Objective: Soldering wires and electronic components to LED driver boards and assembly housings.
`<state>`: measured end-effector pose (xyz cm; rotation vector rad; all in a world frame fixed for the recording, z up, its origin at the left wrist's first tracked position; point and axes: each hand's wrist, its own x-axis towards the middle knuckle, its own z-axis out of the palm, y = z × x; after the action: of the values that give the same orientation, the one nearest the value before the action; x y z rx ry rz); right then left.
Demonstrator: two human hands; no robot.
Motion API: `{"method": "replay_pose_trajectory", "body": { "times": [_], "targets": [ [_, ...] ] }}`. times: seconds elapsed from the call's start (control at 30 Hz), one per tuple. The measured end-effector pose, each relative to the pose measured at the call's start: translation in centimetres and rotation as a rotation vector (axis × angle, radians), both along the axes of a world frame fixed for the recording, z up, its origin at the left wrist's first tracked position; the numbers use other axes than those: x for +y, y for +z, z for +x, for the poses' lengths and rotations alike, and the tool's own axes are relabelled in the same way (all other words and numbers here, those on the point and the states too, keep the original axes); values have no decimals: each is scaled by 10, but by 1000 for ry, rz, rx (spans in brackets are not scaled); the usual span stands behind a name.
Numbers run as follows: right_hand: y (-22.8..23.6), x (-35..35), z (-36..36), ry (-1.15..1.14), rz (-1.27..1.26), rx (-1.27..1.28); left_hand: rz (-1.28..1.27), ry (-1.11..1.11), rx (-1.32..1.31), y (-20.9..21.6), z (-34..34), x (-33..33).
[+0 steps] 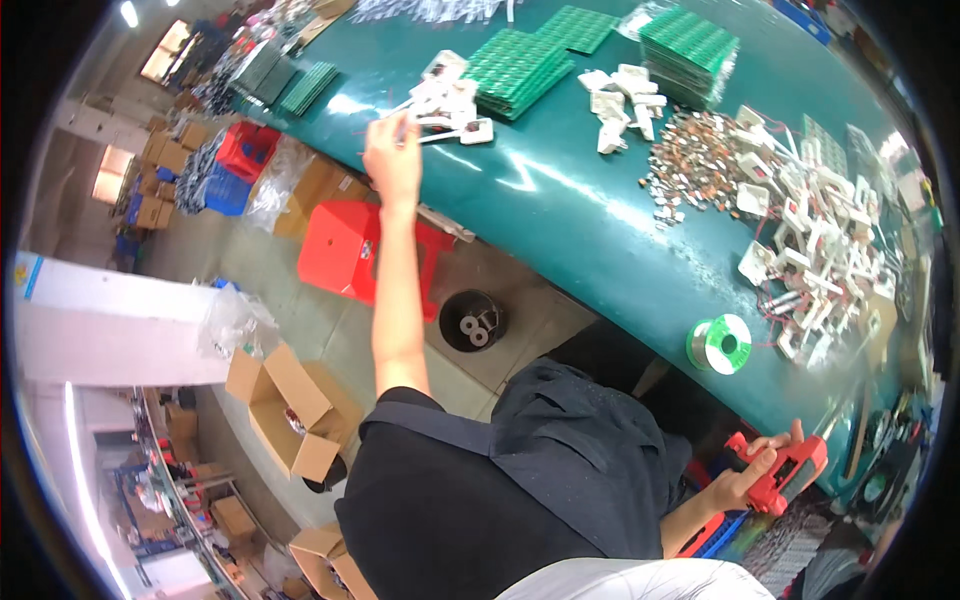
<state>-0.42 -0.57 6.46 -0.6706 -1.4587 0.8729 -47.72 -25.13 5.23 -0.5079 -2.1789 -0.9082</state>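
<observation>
My left hand reaches out over the table's edge at the far left, its fingers closed at the end of a white plastic part with a thin stem. Just beyond the fingers is a small heap of similar white plastic parts. Low on the right, my right hand is wrapped round a red gun-shaped hand tool. A thin metal piece extends near the tool's front, but its tip is blurred. Between the hands, a spool of silvery wire with a green rim stands near the table edge.
On the green table are stacked green trays, a second white heap, small brown and metal pieces, and wired white parts. Below stand a red stool, a black bin and an open carton.
</observation>
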Motion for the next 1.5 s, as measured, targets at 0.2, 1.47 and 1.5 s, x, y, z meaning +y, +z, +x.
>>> {"method": "replay_pose_trajectory", "body": {
  "times": [0.2,1.47,1.5],
  "targets": [
    [-1,-3,1,-5,-26,-9,-367,189,124,-36,-67,-8],
    [-3,18,16,9,0,122,1016,-1585,-769,55,206,235],
    [-1,18,16,9,-4,118,950,-1489,-764,61,206,232]
  ]
}}
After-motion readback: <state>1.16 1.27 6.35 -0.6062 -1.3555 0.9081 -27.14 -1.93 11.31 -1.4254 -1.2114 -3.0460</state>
